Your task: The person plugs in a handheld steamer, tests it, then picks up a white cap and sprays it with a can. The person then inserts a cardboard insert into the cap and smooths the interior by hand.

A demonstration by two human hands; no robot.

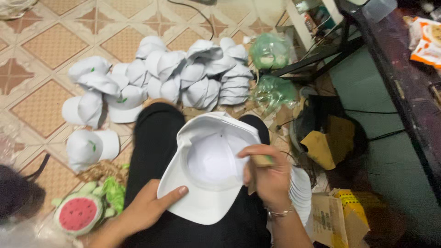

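Head view shows the white cap upside down on your lap: your left hand pinches its brim, your right hand grips the crown's edge. Keep it steady; more caps lie on the floor.

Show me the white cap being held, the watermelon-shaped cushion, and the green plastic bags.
white cap (209,160), head view, inside of crown.
watermelon-shaped cushion (78,214), head view, red face.
green plastic bags (269,51), head view, upper bag's middle.

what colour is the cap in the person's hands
The cap is plain white, inside and brim alike; the head view shows it, upside down on the lap.
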